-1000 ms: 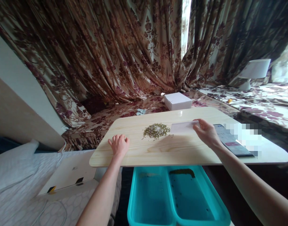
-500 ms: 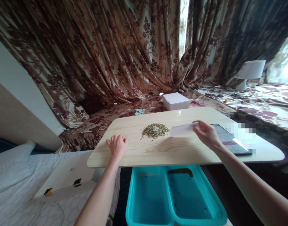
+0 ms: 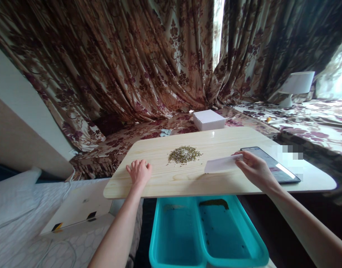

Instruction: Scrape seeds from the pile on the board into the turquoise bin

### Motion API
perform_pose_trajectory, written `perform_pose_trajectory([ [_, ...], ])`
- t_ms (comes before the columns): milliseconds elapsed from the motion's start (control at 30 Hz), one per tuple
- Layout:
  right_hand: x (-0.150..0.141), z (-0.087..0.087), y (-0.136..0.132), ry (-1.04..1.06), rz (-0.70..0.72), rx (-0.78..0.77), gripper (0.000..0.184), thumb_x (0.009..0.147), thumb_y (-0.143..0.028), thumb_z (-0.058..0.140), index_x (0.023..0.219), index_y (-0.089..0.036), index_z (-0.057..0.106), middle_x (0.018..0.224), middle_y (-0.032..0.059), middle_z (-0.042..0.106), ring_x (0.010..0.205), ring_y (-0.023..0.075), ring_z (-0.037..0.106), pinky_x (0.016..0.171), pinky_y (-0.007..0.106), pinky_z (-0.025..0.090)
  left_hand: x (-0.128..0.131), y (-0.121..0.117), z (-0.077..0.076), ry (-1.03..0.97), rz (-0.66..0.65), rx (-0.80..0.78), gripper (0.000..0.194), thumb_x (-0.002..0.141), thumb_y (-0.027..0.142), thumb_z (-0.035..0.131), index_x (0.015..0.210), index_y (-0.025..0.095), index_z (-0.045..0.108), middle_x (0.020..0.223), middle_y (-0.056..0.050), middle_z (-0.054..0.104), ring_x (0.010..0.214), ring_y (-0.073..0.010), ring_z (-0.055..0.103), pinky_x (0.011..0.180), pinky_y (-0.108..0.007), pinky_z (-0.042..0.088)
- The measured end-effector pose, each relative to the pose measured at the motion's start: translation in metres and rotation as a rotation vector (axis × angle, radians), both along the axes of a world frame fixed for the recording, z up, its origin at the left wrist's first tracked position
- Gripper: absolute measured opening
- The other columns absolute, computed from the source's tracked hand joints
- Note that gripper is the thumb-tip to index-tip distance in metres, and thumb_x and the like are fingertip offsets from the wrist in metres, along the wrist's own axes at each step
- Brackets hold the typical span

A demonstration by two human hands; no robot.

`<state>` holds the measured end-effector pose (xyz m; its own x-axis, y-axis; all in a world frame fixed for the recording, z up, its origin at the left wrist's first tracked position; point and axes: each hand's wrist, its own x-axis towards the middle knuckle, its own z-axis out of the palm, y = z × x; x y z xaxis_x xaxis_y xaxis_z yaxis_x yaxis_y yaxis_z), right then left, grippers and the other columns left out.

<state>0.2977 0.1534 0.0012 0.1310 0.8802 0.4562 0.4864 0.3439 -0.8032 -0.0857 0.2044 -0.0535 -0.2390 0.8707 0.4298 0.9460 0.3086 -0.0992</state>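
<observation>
A small heap of greenish and white grains (image 3: 184, 154) lies in the middle of a pale wooden tabletop (image 3: 171, 182). My right hand (image 3: 254, 169) pinches a white card (image 3: 222, 163) by its right end, holding it just above the table, to the right of the heap and nearer to me. My left hand (image 3: 139, 172) rests on the table near its front left edge, fingers curled down, holding nothing I can see.
A dark tablet (image 3: 271, 163) lies on the table beside my right hand. Below the front edge stands a turquoise two-compartment bin (image 3: 207, 238). A white box (image 3: 209, 120) and a white lamp (image 3: 296, 85) sit on patterned cloth behind. A bed with a flat white box (image 3: 78, 210) is left.
My right hand has drawn the white card away from the heap, toward me and slightly right. My left hand has stayed in place.
</observation>
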Motion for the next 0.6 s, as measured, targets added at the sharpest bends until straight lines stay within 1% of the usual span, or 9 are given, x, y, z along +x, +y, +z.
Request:
perform_pose_trajectory([
  [100,0.002,0.004,-0.013,-0.020,-0.006,-0.023,0.015,0.067,-0.027,0.053,0.078,-0.020,0.061,0.071,0.0025,0.066,0.067,0.0181,0.060,0.058,0.026,0.045,0.000,0.000,0.000,0.000,0.002,-0.003,0.028,0.087,0.035,0.051,0.108,0.017,0.054,0.115,-0.007,0.053,0.105,-0.0220,0.050,0.090,-0.046,0.039],
  [200,0.005,0.007,-0.025,-0.019,-0.002,-0.058,0.015,0.066,-0.029,0.055,0.076,-0.022,0.061,0.068,0.0023,0.066,0.063,0.0181,0.060,0.056,0.026,0.046,0.000,0.000,0.000,0.000,0.002,-0.005,0.029,0.087,0.036,0.051,0.108,0.017,0.054,0.115,-0.007,0.053,0.105,-0.0220,0.050,0.090,-0.046,0.039],
  [367,0.015,0.010,-0.039,-0.017,0.047,-0.041,0.015,0.064,-0.032,0.057,0.075,-0.023,0.063,0.066,0.0026,0.066,0.060,0.0190,0.060,0.051,0.026,0.047,0.000,0.000,0.000,-0.001,0.003,-0.003,0.028,0.087,0.036,0.051,0.108,0.017,0.054,0.116,-0.007,0.052,0.105,-0.0220,0.050,0.090,-0.046,0.039],
  [467,0.016,0.014,-0.043,-0.024,0.072,-0.060,0.016,0.064,-0.033,0.057,0.076,-0.024,0.063,0.065,0.0027,0.066,0.058,0.0192,0.060,0.049,0.026,0.046,0.000,0.000,-0.001,0.000,0.004,0.000,0.028,0.087,0.036,0.051,0.108,0.017,0.054,0.116,-0.007,0.052,0.105,-0.0221,0.049,0.090,-0.046,0.039],
  [533,0.013,0.018,-0.042,-0.007,0.044,-0.055,0.015,0.065,-0.032,0.057,0.076,-0.024,0.062,0.065,0.0026,0.065,0.059,0.0188,0.060,0.049,0.026,0.046,0.000,0.001,-0.001,0.001,0.004,0.001,0.028,0.087,0.036,0.051,0.108,0.017,0.054,0.115,-0.007,0.052,0.105,-0.0221,0.050,0.090,-0.046,0.039],
  [600,0.007,0.020,-0.036,0.037,-0.006,-0.018,0.014,0.065,-0.029,0.055,0.076,-0.023,0.060,0.065,0.0021,0.064,0.060,0.0185,0.060,0.052,0.026,0.047,0.000,0.001,-0.001,0.003,0.003,0.001,0.028,0.087,0.035,0.051,0.108,0.017,0.054,0.115,-0.007,0.053,0.105,-0.0220,0.050,0.090,-0.046,0.039],
])
